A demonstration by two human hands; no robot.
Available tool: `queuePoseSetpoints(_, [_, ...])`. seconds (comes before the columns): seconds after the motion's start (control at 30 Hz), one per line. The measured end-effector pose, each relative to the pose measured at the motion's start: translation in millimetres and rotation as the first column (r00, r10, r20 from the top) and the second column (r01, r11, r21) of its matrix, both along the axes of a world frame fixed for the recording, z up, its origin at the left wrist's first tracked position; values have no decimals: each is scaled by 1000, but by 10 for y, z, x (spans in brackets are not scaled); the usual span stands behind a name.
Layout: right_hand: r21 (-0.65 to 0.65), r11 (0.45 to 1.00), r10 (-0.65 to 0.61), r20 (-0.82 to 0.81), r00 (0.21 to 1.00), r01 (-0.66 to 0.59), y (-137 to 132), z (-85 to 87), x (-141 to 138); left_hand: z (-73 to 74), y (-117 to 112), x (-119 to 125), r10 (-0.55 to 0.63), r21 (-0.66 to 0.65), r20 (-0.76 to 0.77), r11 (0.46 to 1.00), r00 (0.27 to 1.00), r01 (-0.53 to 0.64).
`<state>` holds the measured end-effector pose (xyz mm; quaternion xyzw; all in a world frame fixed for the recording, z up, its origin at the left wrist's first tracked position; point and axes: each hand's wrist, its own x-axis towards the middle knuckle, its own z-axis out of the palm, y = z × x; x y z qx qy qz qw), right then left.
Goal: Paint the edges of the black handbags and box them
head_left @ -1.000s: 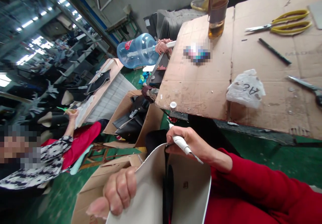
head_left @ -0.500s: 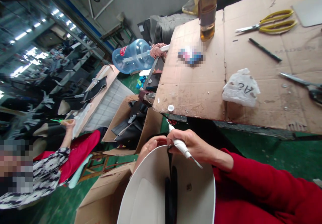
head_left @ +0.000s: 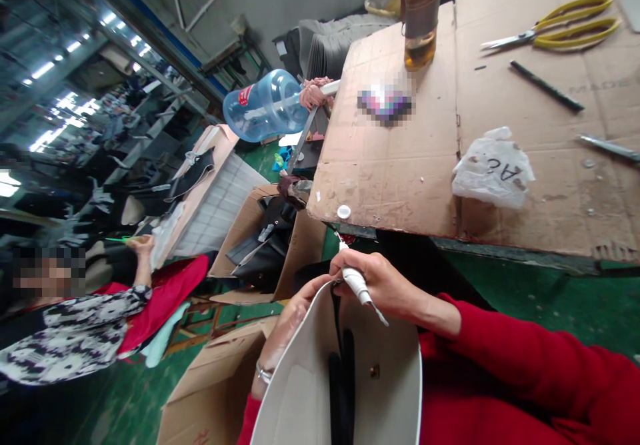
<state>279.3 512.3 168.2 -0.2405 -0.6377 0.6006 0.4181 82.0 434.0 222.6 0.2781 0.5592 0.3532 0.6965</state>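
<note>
In front of my body stands an open-topped white handbag (head_left: 393,392), with a black strip (head_left: 341,378) down its inside and a small metal fitting (head_left: 375,371) on its inner right wall. My left hand (head_left: 287,325) grips the bag's far edge from outside, its fingertips pinched at the top corner. My right hand (head_left: 383,282) is closed around a slim awl-like tool (head_left: 357,285) wrapped in white, which has a thin metal tip at either end. Both hands meet at that corner, where the right fingertips are partly hidden behind the bag's edge.
A cardboard-covered table (head_left: 390,185) carries yellow-handled scissors (head_left: 575,25), a black pen-like stick (head_left: 546,86), a crumpled plastic bag (head_left: 493,168), a white cap (head_left: 343,212) and a bottle (head_left: 421,18). To the left are cardboard boxes (head_left: 215,378) and a seated co-worker (head_left: 85,325).
My left hand has come up along the bag's outer side, so its wrist and bracelet now show. The bag's mouth looks narrower, and the tool has shifted slightly. The view has turned a little.
</note>
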Motion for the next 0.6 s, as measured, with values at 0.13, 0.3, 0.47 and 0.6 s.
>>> queuePoseSetpoints(0.13, [-12, 1000, -8, 22, 1000, 8, -6, -32, -13, 10, 3, 124, -18, 93, -172, 995, 985, 34])
queuePoseSetpoints(0.3, [-48, 999, 2, 20, 1000, -1, -42, -29, -21, 60, 22, 178, -74, 137, -506, 977, 859, 165])
queuePoseSetpoints(0.47, [-71, 997, 20, 5, 1000, -19, -76, 38, -28, 61, 6, 176, -16, 119, -501, 989, 866, 87])
queuePoseSetpoints(0.6, [-122, 993, -12, -9, 1000, 11, -82, 18, -30, -70, -19, 162, 54, 28, -341, 998, 938, -47])
